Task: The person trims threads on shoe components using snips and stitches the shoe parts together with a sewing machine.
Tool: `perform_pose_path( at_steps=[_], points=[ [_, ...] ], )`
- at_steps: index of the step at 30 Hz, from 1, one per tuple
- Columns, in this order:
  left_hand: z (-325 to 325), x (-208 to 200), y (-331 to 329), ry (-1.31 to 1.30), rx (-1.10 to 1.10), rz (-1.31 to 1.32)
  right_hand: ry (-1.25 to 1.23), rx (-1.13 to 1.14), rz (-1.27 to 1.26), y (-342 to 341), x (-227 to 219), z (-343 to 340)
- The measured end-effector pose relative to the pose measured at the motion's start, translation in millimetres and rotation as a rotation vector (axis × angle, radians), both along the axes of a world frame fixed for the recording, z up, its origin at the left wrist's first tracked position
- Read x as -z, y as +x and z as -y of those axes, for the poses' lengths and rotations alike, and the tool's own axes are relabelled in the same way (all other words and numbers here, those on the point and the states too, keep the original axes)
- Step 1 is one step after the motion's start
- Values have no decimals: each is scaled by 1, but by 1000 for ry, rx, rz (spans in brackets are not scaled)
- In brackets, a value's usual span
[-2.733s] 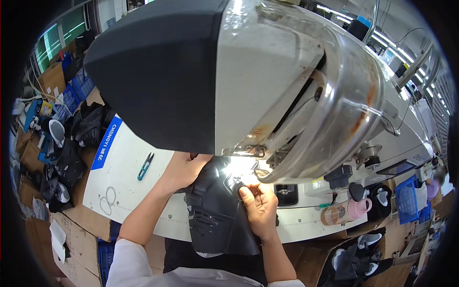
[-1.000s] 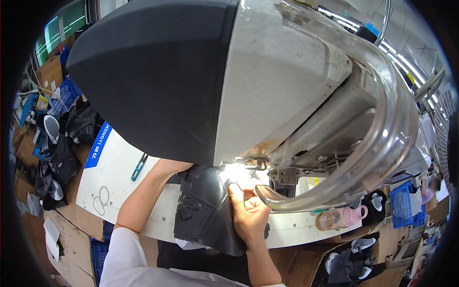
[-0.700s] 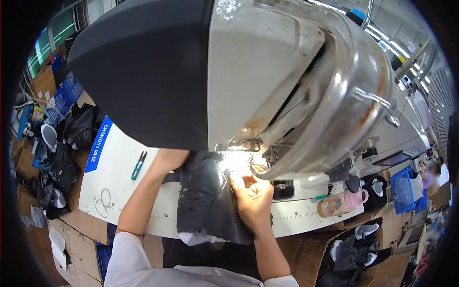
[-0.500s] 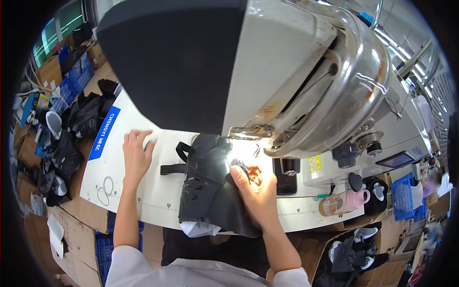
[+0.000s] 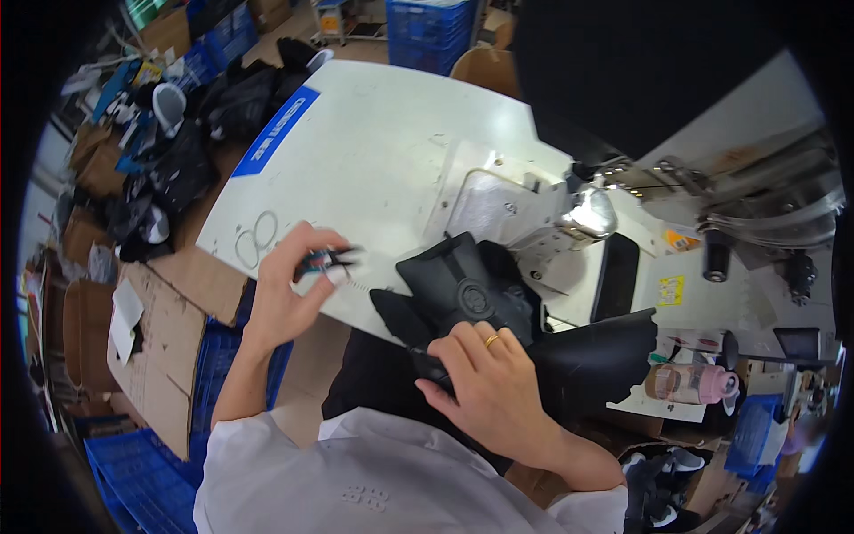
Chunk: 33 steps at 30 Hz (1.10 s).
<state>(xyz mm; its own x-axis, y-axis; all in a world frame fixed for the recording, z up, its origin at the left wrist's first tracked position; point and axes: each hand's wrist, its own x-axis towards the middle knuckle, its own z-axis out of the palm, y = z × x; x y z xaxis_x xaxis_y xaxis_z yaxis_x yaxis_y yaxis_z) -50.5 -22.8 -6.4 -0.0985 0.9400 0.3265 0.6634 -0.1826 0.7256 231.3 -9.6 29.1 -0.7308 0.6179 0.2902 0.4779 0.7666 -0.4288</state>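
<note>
My left hand [image 5: 289, 294] is closed around a pair of thread snips [image 5: 331, 260], whose dark blades point right toward a black shoe upper [image 5: 463, 280]. A short gap separates the blades from the upper. My right hand [image 5: 489, 392] grips the near edge of the upper, with fingers curled over it and a gold ring on one finger. A round embossed mark shows on the upper's surface. Its wide, wavy-edged end stretches off to the right, over the table's front edge. The palm side of my right hand is hidden.
A sewing machine's metal post [image 5: 592, 214] rises behind the upper, with the large machine head [image 5: 774, 196] at upper right. Scissor-like rings [image 5: 258, 233] appear on the white table [image 5: 374, 133]. A pink-capped bottle [image 5: 689, 383] lies at right. Black shoe parts [image 5: 178, 169] pile up at left.
The shoe upper has come out from under the lit machine head toward me and been turned. My left hand has moved nearer it, the snips now plainly visible. The view has swung left.
</note>
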Motion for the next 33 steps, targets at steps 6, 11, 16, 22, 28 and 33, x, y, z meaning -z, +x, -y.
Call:
perform_pose_path(
  at_steps=[6,11,16,22,28,33],
  points=[
    [33,-6,17,135,144,-211,17,22,35,-3,5,6],
    [38,-3,25,190,85,-298,59,42,36,-7,7,9],
    [40,-12,25,196,103,-395,67,36,68,-12,10,14],
    [38,-30,28,146,95,-424,91,23,78,-15,15,18],
    [41,-38,39,14,233,-459,103,16,90,-14,18,18],
    [38,-40,39,17,303,-517,126,15,115,-14,19,20]
  ],
)
